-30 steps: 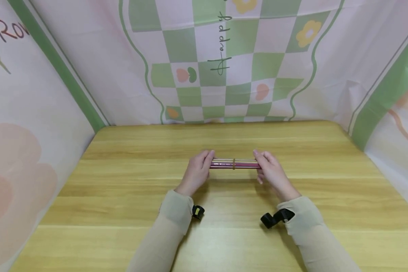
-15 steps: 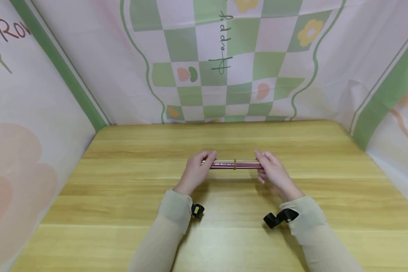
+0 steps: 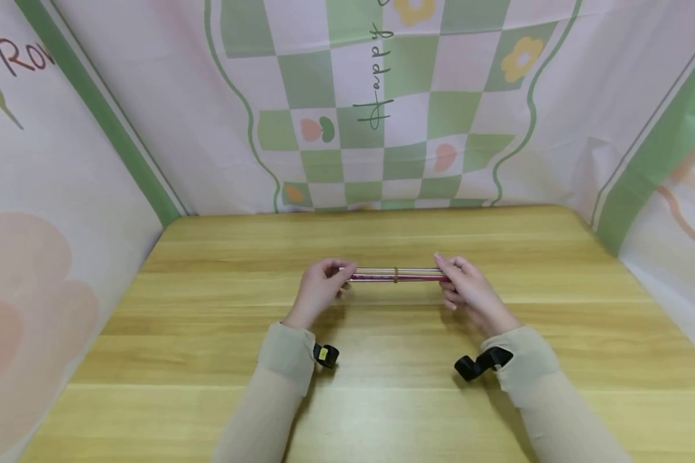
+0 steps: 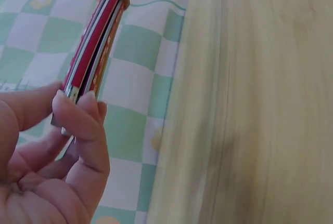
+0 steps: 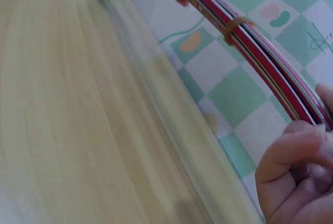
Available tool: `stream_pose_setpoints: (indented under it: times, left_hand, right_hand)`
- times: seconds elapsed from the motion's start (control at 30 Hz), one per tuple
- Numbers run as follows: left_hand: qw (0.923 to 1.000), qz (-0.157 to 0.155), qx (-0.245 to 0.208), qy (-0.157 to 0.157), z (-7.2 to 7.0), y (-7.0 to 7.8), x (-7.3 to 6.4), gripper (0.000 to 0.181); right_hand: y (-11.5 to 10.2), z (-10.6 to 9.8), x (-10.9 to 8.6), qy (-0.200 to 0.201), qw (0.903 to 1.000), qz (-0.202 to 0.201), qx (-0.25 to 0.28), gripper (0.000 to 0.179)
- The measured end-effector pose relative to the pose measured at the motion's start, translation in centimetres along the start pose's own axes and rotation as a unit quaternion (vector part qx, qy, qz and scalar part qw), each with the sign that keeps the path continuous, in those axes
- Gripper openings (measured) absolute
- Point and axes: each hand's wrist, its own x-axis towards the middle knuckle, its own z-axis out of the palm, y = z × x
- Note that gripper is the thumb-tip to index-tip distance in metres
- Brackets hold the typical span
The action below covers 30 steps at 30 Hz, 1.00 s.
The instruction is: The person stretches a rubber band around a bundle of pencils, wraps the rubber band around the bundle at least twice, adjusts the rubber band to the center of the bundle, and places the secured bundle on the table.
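A bundle of slim red and silver pencils [image 3: 373,278] is held level above the table, spanning the gap between both hands. Around its middle goes a tan rubber band [image 3: 396,275]. My left hand [image 3: 318,289] pinches the left end between thumb and fingers; in the left wrist view, metal-looking tips of the pencils [image 4: 96,42] poke out below the fingertips. At the other end my right hand [image 3: 472,289] grips the bundle, thumb along the top. In the right wrist view the rubber band [image 5: 237,29] wraps the red shafts, and the right fingers hide the near end.
Below lies a wood-grain table [image 3: 382,399]. A printed cloth [image 3: 365,154] with green and white checks hangs behind its far edge, and more cloth closes off both sides. Black camera mounts [image 3: 326,355] sit at the wrists, under beige sleeves [image 3: 286,360].
My left hand has shifted left toward the end of the bundle, leaving more of the pencils showing between the hands. The right hand has moved slightly right, still gripping its end.
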Motion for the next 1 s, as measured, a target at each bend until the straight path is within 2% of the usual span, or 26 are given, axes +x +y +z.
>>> stream_pose_setpoints:
  times: [0.1, 0.23, 0.47, 0.7, 1.0]
  left_hand:
    - [0.9998, -0.011, -0.004, 0.015, -0.2, 0.1, 0.2, 0.030]
    - [0.9997, -0.018, 0.010, 0.015, -0.4, 0.1, 0.3, 0.029]
    - [0.9994, -0.026, 0.022, -0.003, -0.3, -0.6, 0.5, 0.027]
    - [0.9982, -0.032, 0.048, -0.018, -0.3, -1.2, 0.8, 0.026]
    - [0.9958, -0.047, 0.069, -0.038, -0.2, -1.6, 1.1, 0.023]
  right_hand:
    - [0.1, -0.4, 0.1, -0.016, 0.9998, 0.009, 0.012, 0.026]
    - [0.3, -0.6, 0.3, -0.026, 0.9995, 0.017, 0.011, 0.023]
    - [0.6, -0.6, 0.7, -0.031, 0.9976, 0.031, -0.053, 0.034]
    - [0.8, -0.8, 0.8, -0.045, 0.9938, 0.066, -0.078, 0.042]
    - [1.5, -0.9, 1.4, -0.040, 0.9897, 0.079, -0.112, 0.044]
